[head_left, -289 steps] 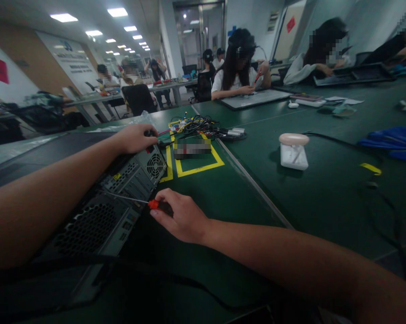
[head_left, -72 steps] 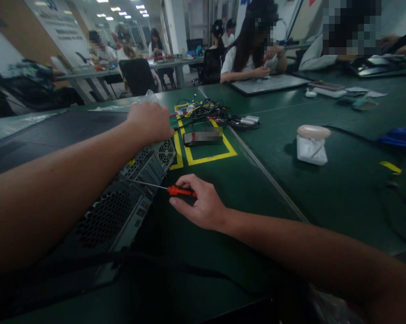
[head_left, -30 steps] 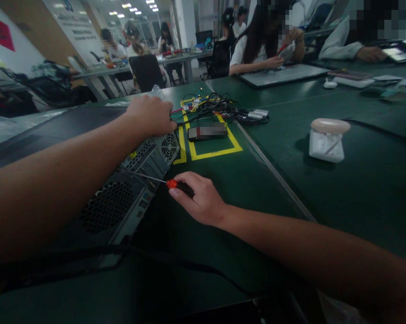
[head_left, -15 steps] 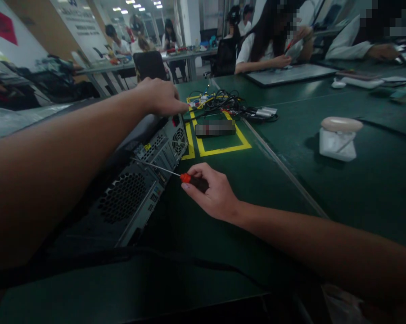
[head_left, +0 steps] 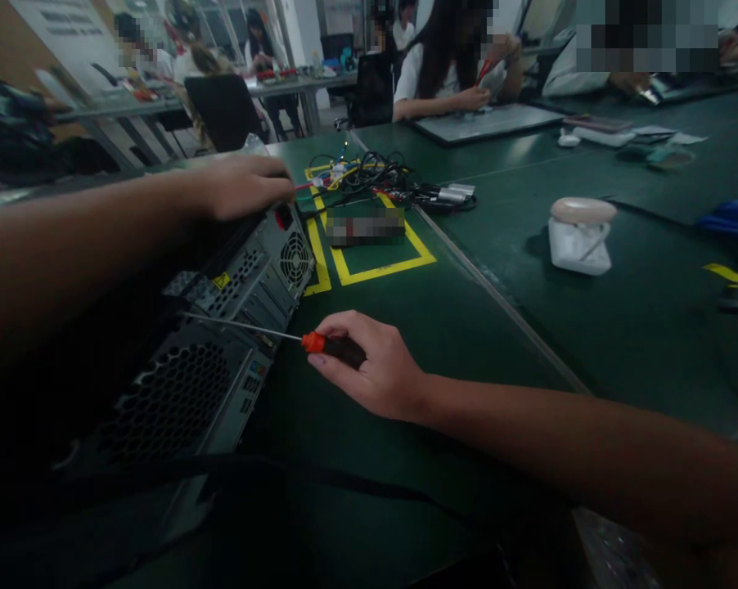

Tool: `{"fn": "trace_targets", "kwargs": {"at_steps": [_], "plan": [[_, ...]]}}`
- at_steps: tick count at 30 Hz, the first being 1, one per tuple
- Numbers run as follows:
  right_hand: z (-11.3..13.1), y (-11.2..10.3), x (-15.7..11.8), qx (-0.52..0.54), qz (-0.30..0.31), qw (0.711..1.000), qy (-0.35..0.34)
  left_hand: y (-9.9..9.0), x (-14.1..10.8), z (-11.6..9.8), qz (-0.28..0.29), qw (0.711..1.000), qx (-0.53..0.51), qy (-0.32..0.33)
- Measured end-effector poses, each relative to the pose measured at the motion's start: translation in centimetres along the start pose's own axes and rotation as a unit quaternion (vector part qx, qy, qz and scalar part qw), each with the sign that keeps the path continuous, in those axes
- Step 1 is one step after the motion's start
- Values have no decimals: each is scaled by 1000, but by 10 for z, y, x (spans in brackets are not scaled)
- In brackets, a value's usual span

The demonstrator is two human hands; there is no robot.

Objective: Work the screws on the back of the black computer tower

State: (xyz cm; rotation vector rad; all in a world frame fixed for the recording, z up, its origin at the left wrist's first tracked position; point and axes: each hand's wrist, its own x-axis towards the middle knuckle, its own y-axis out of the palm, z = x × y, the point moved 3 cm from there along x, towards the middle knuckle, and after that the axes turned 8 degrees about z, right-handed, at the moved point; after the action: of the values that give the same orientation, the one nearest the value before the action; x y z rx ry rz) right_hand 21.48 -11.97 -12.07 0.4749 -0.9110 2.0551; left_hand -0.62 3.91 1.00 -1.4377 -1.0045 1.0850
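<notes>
A dark computer case (head_left: 240, 286) lies at the left, its metal rear face with fan grille, honeycomb vent and ports turned toward the right. My right hand (head_left: 378, 364) is closed around the dark handle of a screwdriver (head_left: 313, 341) with an orange collar. The long thin shaft points left across the rear face, and its tip meets the case near the upper edge above the honeycomb vent. Over the top of the far end lies my left hand (head_left: 246, 186), fingers stretched out together and bent down slightly at the edge. Its fingertips are partly hidden.
Beyond the case, tangled cables (head_left: 378, 176) and a dark blurred block (head_left: 366, 227) lie around yellow tape marks (head_left: 387, 268). A white box with a beige lid (head_left: 581, 237) stands at the right. A dark strap (head_left: 344, 481) crosses the foreground. People sit across the table.
The view has shifted, so the case and both hands appear further left. My left hand has flattened on the case. The screwdriver stays in my right hand, tip still at the case.
</notes>
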Motion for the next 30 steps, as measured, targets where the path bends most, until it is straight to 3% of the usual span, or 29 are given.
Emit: {"fn": "trace_targets", "kwargs": {"at_steps": [6,14,20,30], "plan": [[2,-2,-3,3,9,1000,-5,-1,-10,-8,11,999,-23,-26],[1,-1,-2,-7,7,1000,5,0,-10,-6,-16,999,-41,-8],[0,-2,-2,11,9,999,34,-2,-15,-13,-11,1000,-28,-9],[-2,-5,1,-2,28,999,24,-3,-18,-15,-16,999,-26,-16]]}}
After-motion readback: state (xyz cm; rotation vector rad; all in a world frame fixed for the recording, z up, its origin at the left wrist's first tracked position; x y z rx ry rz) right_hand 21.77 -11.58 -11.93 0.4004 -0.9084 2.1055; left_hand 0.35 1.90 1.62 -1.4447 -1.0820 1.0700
